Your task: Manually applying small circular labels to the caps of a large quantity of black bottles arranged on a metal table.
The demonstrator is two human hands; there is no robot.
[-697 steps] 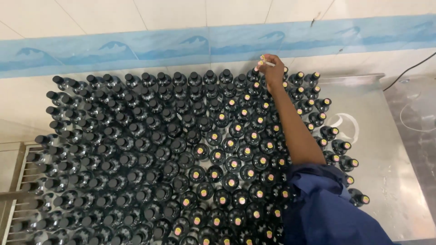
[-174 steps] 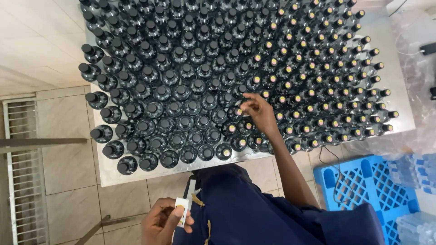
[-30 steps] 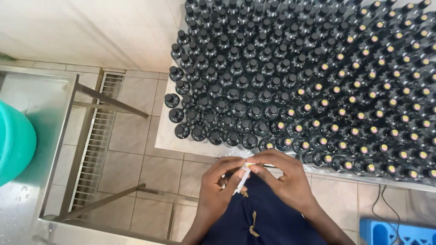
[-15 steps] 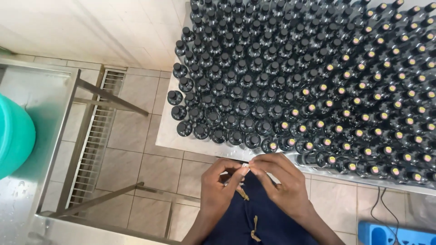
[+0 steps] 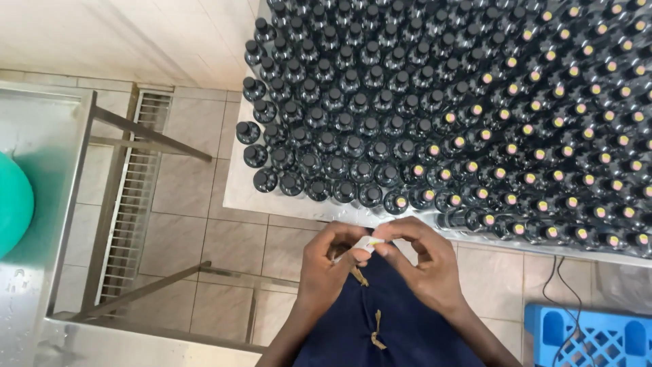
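Below the near edge of a steel table (image 5: 239,197) packed with dark bottles (image 5: 353,146), a person's left hand (image 5: 326,268) and right hand (image 5: 421,261) pinch a small white sticker strip (image 5: 367,243) between closed fingertips. The strip runs toward the bottles; the right hand is nearer the unstickered caps.

small white sticker strip (image 5: 367,245) is pinched between both hands (image 5: 326,268) (image 5: 424,261), before dark capped glass bottles (image 5: 380,122) massed on the steel table (image 5: 238,197)

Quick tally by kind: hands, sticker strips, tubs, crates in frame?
hands: 2 (left hand, right hand)
sticker strip: 1
teal tub: 1
blue crate: 1
total: 5
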